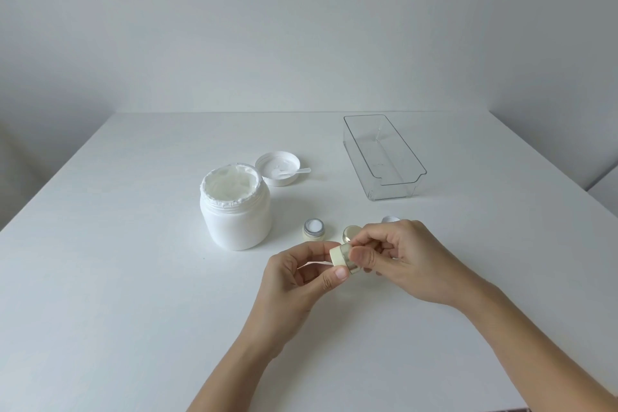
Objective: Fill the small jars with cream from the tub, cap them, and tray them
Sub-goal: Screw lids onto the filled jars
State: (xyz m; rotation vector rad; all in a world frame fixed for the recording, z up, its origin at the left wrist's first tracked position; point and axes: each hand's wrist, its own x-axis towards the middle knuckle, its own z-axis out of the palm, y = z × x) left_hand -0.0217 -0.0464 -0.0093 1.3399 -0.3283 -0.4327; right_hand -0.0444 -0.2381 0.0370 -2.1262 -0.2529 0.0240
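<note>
**Cream-coloured jar held between both hands above the table**

Cream plastic forms the body of the small jar (337, 255), which is held tilted on its side, in the air, near the front centre of the white table (133, 278). The left hand (294, 273) reaches in from the lower centre, forearm angled up and to the right; its thumb and fingertips pinch the jar body. The right hand (404, 254) reaches in from the lower right, wrist bent inward; its thumb and forefinger pinch the metallic cap (353, 261) on the jar's right end, the remaining fingers curled.

Just behind the hands, a second metallic cap (351, 231) rests on the table. An uncapped small jar (314, 230), white cream visible in its mouth, stands left of it. A further small white item (390, 219) is mostly hidden behind the right hand.

The open white tub (235, 211) stands left of the jars. Behind it lies the tub lid (277, 168), inverted, with a small spatula (296, 171) resting across it. The clear tray (384, 157) sits at the rear right, well apart from the hands.
</note>
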